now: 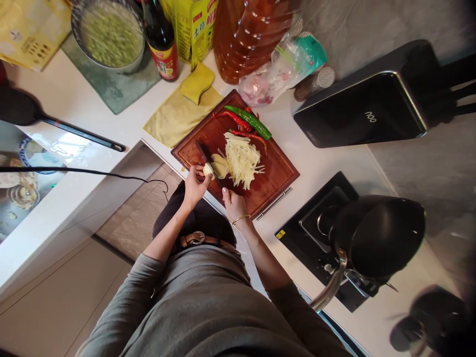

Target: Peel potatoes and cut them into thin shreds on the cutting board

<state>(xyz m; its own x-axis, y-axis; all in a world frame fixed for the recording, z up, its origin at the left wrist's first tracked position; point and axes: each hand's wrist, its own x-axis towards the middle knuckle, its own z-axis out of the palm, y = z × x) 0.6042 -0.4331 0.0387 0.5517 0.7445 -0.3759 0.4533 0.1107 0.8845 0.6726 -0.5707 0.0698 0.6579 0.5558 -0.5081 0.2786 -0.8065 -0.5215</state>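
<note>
Potato piece [208, 170] sits pinned at the near-left corner of the wooden cutting board [275, 171], with the left hand [195, 184] curled over it, fingertips closed on it. Right hand [232, 202] is wrapped shut around the handle of a knife [206, 157], blade lying across the board just beside the potato and pointing away from the body. There's a thin gold bangle [241, 218] on that wrist.

Pile of potato strips [242, 159] fills the middle of the board, touching a few uncut slices [220, 165] next to the blade. Green chili [250, 120] and red chilies [238, 121] lie together at the far edge.

Readable stuff: the black appliance [362, 106] on the right has "noo" on its face as seen from here. The yellow carton [193, 25] at the back has red Chinese characters, too small for me to read properly. Dark sauce bottle [161, 42] has a red and yellow label, text not legible.

Room-wise, the board's near edge runs right along the counter edge [159, 153], so both hands hang partly over it. Bare board to the right of the strips. Yellow cloth [178, 116] tucks under the board's far-left corner, black wok [377, 238] sits on the stove well to the right
</note>
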